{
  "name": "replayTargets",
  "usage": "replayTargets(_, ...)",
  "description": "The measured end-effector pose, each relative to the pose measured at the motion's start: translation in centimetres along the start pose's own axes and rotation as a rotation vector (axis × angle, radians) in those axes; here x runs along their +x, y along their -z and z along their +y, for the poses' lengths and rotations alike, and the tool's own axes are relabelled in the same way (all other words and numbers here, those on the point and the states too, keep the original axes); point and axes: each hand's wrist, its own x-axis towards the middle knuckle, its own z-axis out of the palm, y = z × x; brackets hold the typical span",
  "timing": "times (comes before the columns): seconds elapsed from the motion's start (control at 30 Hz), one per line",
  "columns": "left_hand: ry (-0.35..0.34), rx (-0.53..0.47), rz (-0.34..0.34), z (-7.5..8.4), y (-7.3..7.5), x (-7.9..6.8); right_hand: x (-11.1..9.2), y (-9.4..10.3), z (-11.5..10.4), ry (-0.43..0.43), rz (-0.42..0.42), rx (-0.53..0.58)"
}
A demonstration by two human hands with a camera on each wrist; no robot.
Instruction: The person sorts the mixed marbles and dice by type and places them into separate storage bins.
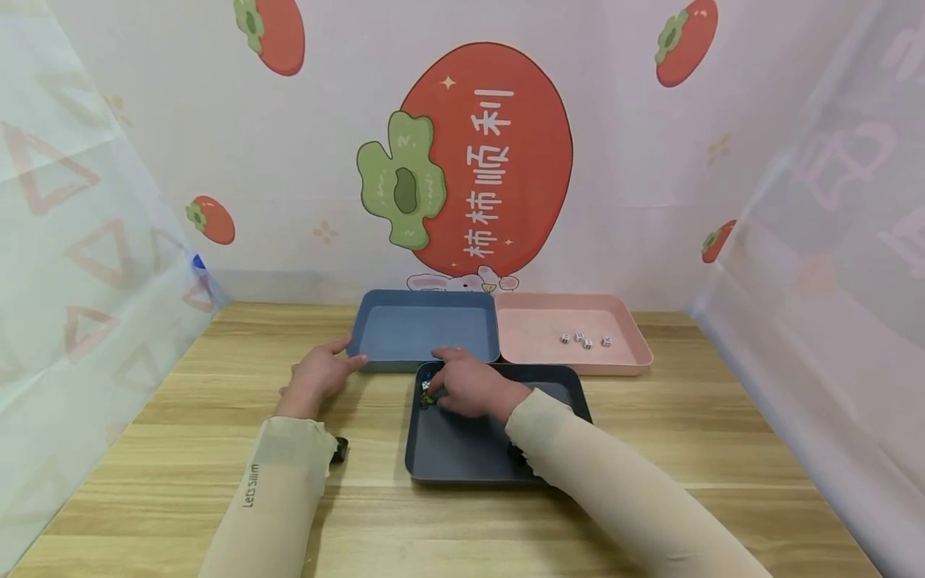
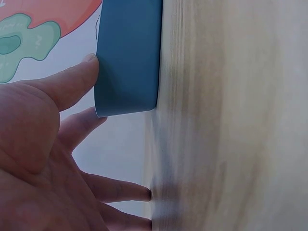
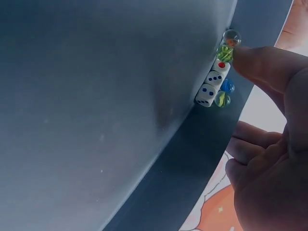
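Observation:
My left hand (image 1: 318,376) is at the near left corner of the blue tray (image 1: 426,365). In the left wrist view the thumb touches the tray's wall (image 2: 127,57), with another fingertip by its corner and two fingers resting on the table. My right hand (image 1: 473,385) reaches over the dark grey tray (image 1: 462,449). One finger's tip is against or very near a green marble (image 3: 224,53) along the tray's side. A clear marble with orange (image 3: 232,37), white dice (image 3: 215,78), a blue marble (image 3: 227,86) and a yellow-green marble (image 3: 222,99) lie clustered there.
A pink tray (image 1: 531,325) with several white dice (image 1: 587,343) stands right of the blue tray. The dark tray sits nearer, by their front edges. Wooden table (image 1: 166,457) surrounds them; a printed wall sheet (image 1: 614,160) rises behind.

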Motion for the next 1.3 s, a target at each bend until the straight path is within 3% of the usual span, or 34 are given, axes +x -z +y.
replayTargets(1.3, 0.011, 0.006, -0.005, -0.28, 0.05, 0.31, 0.09, -0.83, -0.45, -0.035, 0.003, -0.062)
